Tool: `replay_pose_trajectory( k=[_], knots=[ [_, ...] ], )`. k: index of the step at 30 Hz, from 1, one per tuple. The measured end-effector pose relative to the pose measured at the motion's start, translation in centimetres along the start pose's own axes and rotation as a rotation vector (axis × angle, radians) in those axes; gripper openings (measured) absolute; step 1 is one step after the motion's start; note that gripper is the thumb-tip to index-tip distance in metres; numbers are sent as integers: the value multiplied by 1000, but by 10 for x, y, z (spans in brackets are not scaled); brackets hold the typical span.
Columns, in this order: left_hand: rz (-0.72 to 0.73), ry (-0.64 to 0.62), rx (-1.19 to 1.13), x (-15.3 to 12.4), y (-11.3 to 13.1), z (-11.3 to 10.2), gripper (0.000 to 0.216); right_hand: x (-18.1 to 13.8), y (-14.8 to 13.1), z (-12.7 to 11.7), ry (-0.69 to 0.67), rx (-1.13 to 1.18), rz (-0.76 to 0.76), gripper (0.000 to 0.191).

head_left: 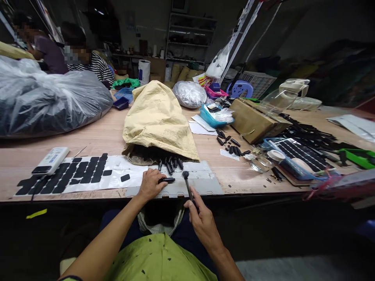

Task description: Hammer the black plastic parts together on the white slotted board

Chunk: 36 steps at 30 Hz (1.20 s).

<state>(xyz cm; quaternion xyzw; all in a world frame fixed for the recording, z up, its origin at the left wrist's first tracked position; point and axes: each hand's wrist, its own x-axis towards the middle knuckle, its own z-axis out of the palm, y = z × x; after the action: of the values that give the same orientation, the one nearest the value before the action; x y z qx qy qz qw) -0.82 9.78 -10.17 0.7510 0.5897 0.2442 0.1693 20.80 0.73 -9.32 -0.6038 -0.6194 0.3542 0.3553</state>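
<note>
My left hand [152, 183] rests on the grey board [205, 183] at the table's front edge, its fingers closed on a black pen-shaped piece [168, 180] that points right. In my right hand [200, 218] is a slim dark tool with a round head [187, 183]; its head is up near the board, right of the black piece. Just beyond, several more black pieces [170, 166] lie at the mouth of a tan sack [158, 121]. To the left, rows of black rounded stickers [84, 171] lie on a white backing sheet [114, 181].
A white device [51, 160] stands left of the stickers, before a large plastic bag [52, 101]. At right are loose black pieces [234, 150], a cardboard box [254, 119], a blue basket [215, 116] and a tray [301, 160]. Two people [99, 68] sit at the far left.
</note>
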Motion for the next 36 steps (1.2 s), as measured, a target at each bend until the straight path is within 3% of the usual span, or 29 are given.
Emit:
replay_pose_trajectory(
  k=[7,19,25,29,33,36],
  knots=[
    [20,5,-11,0,-3,1,17,-4,0,15,-32,-30,-112,53],
    [-18,-30,-21,2,-3,1,18,1,-8,25,-65,-40,-131,54],
    [-38,-48,-37,2,-2,0,19,-2,-14,28,-141,-7,-19,54],
    [-40,-46,-29,2,-1,-1,19,5,-7,12,-15,-47,47,57],
    [-44,-55,-41,1,-1,-1,20,16,8,-10,173,-263,81,54],
    [-42,-55,-43,1,-1,-1,21,19,14,-20,161,-458,191,54]
  ],
)
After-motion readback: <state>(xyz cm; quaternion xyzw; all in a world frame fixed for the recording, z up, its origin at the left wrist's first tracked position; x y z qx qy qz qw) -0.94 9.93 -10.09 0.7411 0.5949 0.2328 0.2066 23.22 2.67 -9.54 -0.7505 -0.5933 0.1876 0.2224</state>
